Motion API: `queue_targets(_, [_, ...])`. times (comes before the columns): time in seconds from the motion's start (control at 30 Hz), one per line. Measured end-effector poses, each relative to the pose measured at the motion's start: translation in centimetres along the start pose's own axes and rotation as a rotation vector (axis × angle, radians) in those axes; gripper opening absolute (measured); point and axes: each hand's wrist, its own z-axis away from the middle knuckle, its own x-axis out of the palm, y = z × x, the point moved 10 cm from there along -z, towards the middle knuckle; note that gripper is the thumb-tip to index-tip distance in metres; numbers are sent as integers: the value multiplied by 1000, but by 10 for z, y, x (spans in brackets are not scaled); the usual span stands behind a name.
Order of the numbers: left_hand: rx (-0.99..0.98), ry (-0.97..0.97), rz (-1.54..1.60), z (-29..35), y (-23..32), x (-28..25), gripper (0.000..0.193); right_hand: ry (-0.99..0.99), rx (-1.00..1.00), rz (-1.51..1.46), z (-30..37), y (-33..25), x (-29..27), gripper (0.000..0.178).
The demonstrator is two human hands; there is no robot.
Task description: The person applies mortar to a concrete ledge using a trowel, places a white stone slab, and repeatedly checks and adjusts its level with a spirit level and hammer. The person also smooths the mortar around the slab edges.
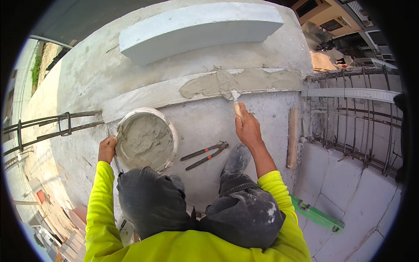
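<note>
My right hand (pixel 248 126) is closed round the wooden handle of a trowel (pixel 237 104). Its blade is coated in grey mortar and rests on the wet mortar bed (pixel 270 80) spread along a low ledge. On the left, my left hand (pixel 107 149) grips the rim of a round bucket (pixel 175 140), which holds grey mortar (pixel 146 139). Between bucket and right foot, a pair of pincers (pixel 205 154) with orange bands on dark handles lies on the concrete. A thin string line (pixel 174 100) runs along the ledge's near edge.
Beyond the ledge lies a long pale block (pixel 196 32). Rebar (pixel 56 124) juts in at left, and a rebar cage (pixel 358 113) stands at right. A wooden strip (pixel 292 139) and a green spirit level (pixel 318 215) are on my right, near a block wall (pixel 345 183).
</note>
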Motion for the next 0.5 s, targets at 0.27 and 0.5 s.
queue_targets(0.27, [12,-6,-8,0,4,5,22,-35,398,-752,2,20,23,55])
queue_targets(0.5, [-51,-21,-10,8,11,7,22,-277,313,-813,15,-41,96,57])
